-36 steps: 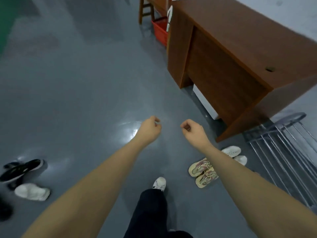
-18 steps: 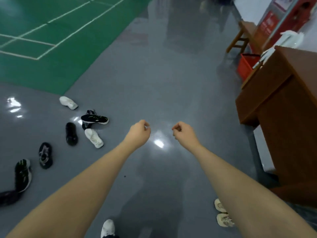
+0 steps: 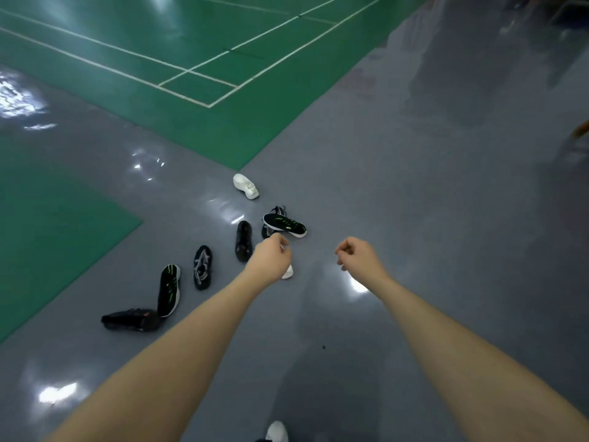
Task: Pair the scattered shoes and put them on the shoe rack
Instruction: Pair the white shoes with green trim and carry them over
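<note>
The shoes lie loose on the grey floor, near the corner where it meets the green court. Farthest out is a white shoe, close to the court's edge. Nearer come a black shoe with green marks resting on another dark one, a plain black shoe, a black shoe with grey laces, a second black and green shoe and a black shoe lying on its side. A second white shoe shows only as a tip from behind the left hand.

No shoe rack is in view, and no two shoes here are set side by side as a pair, so as far as this view shows, all of these are left to sort.

Both hands are empty and held out apart above the floor, fingers curled in. The right hand is well clear of any shoe. A white shoe on the person's own foot shows at the bottom edge.
</note>
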### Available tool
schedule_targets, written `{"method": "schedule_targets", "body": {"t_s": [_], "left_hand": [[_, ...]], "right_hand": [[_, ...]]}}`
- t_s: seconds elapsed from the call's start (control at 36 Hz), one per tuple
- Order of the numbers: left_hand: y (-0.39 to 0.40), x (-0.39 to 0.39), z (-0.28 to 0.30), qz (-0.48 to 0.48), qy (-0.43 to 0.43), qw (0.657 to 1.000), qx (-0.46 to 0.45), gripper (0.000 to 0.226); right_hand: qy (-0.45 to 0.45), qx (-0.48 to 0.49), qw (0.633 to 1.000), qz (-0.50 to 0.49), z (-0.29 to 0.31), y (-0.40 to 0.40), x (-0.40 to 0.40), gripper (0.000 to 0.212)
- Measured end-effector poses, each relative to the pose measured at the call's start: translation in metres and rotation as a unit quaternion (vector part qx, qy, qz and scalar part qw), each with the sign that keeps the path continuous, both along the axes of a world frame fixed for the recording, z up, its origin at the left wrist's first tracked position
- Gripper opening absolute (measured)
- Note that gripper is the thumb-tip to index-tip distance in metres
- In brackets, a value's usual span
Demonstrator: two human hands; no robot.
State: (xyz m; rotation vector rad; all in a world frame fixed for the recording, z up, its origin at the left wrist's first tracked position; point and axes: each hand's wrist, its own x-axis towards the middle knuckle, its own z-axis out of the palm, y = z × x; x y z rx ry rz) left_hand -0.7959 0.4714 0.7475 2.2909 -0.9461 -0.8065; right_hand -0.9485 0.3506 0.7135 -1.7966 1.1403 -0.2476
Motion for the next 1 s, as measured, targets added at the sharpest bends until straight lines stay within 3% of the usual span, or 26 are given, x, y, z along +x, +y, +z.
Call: {"method": "schedule_targets", "body": {"t_s": [0.39, 1.0], "left_hand": [[-0.021, 0.131, -0.022, 0.097, 0.011, 0.995, 0.002, 0.03], [-0.227, 0.275, -0.1, 0.153, 0.073, 0.985, 0.04, 0.026]], "right_hand": [[0.014, -0.004, 0.997, 0.08, -0.022, -0.043, 0.156, 0.02], [0.059, 0.002, 0.99, 0.127, -0.088, -0.243, 0.325, 0.012]]}}
